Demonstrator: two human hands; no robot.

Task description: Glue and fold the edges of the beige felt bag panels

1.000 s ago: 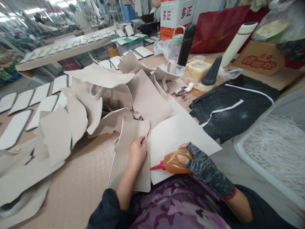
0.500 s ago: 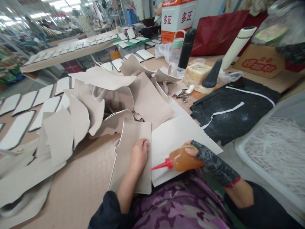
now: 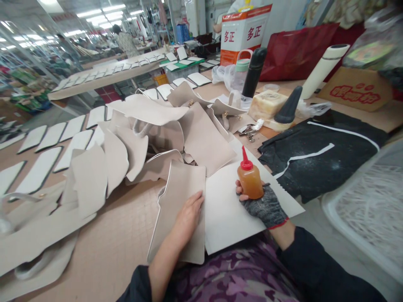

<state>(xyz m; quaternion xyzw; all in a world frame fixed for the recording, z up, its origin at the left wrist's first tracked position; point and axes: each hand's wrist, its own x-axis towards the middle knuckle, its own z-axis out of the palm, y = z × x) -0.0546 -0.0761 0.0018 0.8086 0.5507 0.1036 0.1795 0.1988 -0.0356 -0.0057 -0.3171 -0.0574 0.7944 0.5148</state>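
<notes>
Fingers (image 3: 239, 191) of the gloved right hand (image 3: 264, 206) are wrapped around the amber squeeze bottle (image 3: 251, 181), swung nearly upright above the white sheet (image 3: 224, 224) and away from the beige panel (image 3: 185, 180) beneath the outstretched left hand (image 3: 188, 214), so dispensing seems paused.

- Fingers of the right hand (image 3: 266, 206): we see them partly hidden behind the bottle (image 3: 250, 181).
- Palm of the left hand (image 3: 189, 214): we cannot view it against the panel (image 3: 172, 197).
- Bin (image 3: 329, 205): we see it cut off at right.
</notes>
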